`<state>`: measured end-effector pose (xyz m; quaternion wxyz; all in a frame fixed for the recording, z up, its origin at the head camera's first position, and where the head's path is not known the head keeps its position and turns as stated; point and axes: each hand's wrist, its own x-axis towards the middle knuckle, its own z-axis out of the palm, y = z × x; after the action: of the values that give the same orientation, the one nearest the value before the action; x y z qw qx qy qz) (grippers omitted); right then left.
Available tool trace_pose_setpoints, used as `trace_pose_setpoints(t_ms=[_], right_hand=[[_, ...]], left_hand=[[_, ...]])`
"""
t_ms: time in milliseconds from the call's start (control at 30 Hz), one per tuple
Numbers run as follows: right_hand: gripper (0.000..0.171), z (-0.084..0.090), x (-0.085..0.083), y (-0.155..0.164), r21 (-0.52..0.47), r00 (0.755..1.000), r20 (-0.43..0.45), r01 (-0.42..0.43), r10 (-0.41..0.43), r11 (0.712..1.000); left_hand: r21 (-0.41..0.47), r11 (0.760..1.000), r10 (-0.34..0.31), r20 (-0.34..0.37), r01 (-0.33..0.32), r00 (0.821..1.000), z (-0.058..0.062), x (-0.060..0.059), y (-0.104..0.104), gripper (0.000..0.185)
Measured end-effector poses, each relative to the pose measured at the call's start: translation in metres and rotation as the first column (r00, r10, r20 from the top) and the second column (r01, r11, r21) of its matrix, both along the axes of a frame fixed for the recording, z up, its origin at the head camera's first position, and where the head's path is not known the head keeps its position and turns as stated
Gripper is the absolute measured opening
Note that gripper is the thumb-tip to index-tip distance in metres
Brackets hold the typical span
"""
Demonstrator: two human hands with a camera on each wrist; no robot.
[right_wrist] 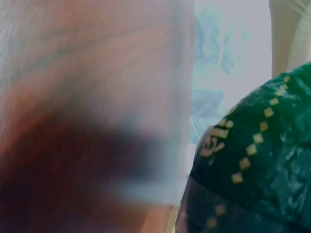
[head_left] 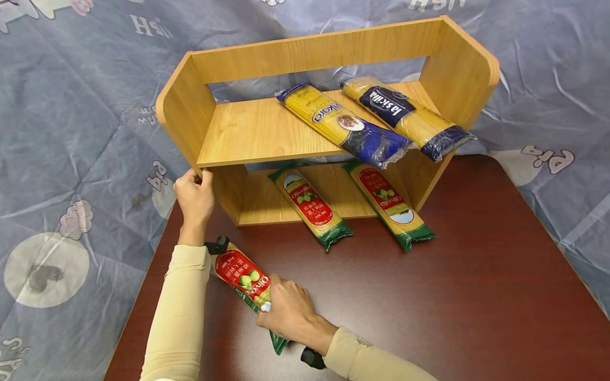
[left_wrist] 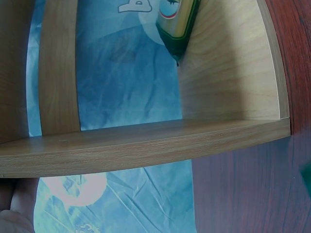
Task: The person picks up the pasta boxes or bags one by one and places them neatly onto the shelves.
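Note:
My left hand (head_left: 194, 200) grips the front edge of the left side of a wooden shelf (head_left: 248, 129). In the left wrist view, part of that hand (left_wrist: 20, 206) shows under the shelf's side panel (left_wrist: 146, 148). With its fingers around the lower part, my right hand (head_left: 292, 311) holds a red-labelled Olivoilà spaghetti packet (head_left: 238, 272) above the table. This packet slants, its far end partly behind the left wrist strap. Close up in the right wrist view is the green end of the packet (right_wrist: 257, 155).
On the upper shelf lie a blue-ended pasta packet (head_left: 333, 119) and a La Sicilia packet (head_left: 405, 114), both overhanging the front. Two green-ended packets, a left one (head_left: 310, 203) and a right one (head_left: 386, 201), lie below, jutting over the dark red table (head_left: 429, 301). Patterned cloth (head_left: 95, 159) hangs behind.

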<state>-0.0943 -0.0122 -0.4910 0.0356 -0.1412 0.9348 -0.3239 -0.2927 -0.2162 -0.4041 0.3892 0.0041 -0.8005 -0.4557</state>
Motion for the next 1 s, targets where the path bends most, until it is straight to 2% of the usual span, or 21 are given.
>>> trace_pose_setpoints(t_ms=[333, 433, 600, 733, 867, 1000], right_hand=[[0.055, 0.011, -0.015, 0.022, 0.000, 0.998, -0.032, 0.060, -0.060, 0.998], [0.055, 0.015, -0.019, 0.028, 0.000, 0.996, -0.046, 0.079, -0.079, 0.997], [0.055, 0.018, -0.025, 0.036, 0.002, 0.992, -0.074, 0.102, -0.101, 0.995], [0.052, 0.020, -0.030, 0.041, -0.002, 0.989, -0.098, 0.113, -0.113, 0.994], [0.051, 0.023, -0.036, 0.046, -0.005, 0.985, -0.121, 0.127, -0.126, 0.992], [0.048, 0.026, -0.045, 0.050, 0.014, 0.981, -0.122, 0.155, -0.152, 0.988]], left_hand=[[0.014, 1.000, 0.017, -0.024, -0.016, 1.000, 0.002, 0.002, 0.003, 0.022], [0.027, 1.000, 0.017, -0.041, -0.016, 0.999, 0.009, 0.007, 0.009, 0.023], [0.040, 0.999, 0.001, -0.050, 0.001, 0.999, 0.026, 0.022, 0.021, 0.022], [0.029, 1.000, 0.000, -0.041, 0.001, 0.999, 0.032, 0.027, 0.025, 0.021], [0.032, 0.999, -0.004, -0.035, 0.005, 0.999, 0.029, 0.024, 0.024, 0.020], [0.033, 0.999, 0.006, -0.040, -0.004, 0.999, 0.016, 0.013, 0.017, 0.020]])
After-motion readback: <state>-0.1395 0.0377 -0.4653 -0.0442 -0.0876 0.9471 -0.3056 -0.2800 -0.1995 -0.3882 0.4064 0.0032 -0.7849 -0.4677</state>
